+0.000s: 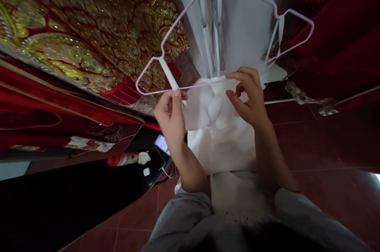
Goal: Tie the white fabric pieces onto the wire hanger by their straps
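Note:
A pale pink clothes hanger [185,8] hangs in front of me, with a white strapped garment [221,145] on it. One strap [168,73] loops over the hanger's left notch, and the other strap [280,34] sits at the right notch. My left hand [172,115] is closed in a pinch on the garment where the left strap meets its top edge, beside the hanger's lower bar. My right hand [247,95] is at the garment's upper right. Its index fingertip reaches the lower bar, while thumb and fingers are apart, with nothing visibly held between them.
Red garments with gold sequins [127,18] hang at left, and dark red cloth [341,38] hangs at right. A black table [89,192] at lower left bears a red-capped bottle [123,159], a lit phone [162,144] and a small white case [146,171]. Reddish tiles [323,196] cover the floor.

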`<state>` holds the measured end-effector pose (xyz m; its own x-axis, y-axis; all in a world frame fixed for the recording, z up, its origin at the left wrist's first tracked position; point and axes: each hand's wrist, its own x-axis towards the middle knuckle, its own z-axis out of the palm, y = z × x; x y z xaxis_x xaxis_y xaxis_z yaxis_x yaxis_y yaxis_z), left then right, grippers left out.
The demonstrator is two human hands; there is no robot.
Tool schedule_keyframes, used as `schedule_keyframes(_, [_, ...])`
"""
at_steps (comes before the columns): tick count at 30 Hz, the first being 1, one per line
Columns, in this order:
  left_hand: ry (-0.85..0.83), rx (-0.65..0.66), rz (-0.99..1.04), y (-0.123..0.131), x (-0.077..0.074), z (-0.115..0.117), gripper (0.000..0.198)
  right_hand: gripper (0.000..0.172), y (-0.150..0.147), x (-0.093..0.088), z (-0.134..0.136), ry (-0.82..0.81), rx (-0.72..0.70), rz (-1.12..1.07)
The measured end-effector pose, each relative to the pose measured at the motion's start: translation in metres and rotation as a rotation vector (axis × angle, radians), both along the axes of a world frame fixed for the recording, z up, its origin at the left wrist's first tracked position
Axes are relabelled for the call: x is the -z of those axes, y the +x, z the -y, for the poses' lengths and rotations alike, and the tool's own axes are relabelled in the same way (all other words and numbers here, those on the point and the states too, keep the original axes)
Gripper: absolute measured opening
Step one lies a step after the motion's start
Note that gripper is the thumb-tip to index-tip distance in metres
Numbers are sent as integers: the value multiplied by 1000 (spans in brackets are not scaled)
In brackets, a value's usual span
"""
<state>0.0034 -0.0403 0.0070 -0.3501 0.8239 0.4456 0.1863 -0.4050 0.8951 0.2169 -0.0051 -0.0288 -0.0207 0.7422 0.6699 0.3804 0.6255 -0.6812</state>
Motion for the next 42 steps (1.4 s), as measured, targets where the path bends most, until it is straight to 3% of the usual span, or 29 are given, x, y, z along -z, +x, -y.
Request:
schedule_keyframes(5, [101,117,130,-19,-46,10,17,33,5,-1,0,34,-36,3])
schedule_keyframes(8, [206,76,277,-29,-55,-6,18,35,3,0,0,5,-49,6])
schedule_keyframes(10, [309,-50,342,-35,-47,-20,21,36,2,1,0,-20,-56,8])
schedule_keyframes(13, [402,-210,324,-40,-20,-34,22,36,2,3,0,-21,-47,19])
schedule_keyframes(16, [255,-100,267,-34,7,-33,16,35,2,2,0,15,-17,17])
schedule_keyframes(18, [122,11,292,-23,14,-28,23,34,-1,0,2,33,-5,9])
schedule_keyframes(20, [51,52,346,-9,13,-23,36,34,-7,-2,4,49,0,1])
schedule_keyframes(23, [47,46,392,9,4,-19,38,33,-10,-1,0,114,60,-52])
schedule_keyframes(26, [95,71,439,17,-2,-19,33,36,1,10,-16,290,297,-338])
schedule_keyframes(28, [99,89,462,19,-2,-20,32,43,15,18,-29,297,387,-544])
schedule_keyframes(32, [68,77,461,21,4,-24,34,37,33,25,-38,66,283,-604])
schedule_keyframes(35, [104,117,466,21,9,-27,30,36,33,22,-35,-3,277,-627])
schedule_keyframes(37, [143,156,480,21,11,-28,27,37,31,19,-32,-54,263,-650])
schedule_keyframes(42, [177,151,508,20,11,-28,29,17,21,-1,-16,-138,103,-564])
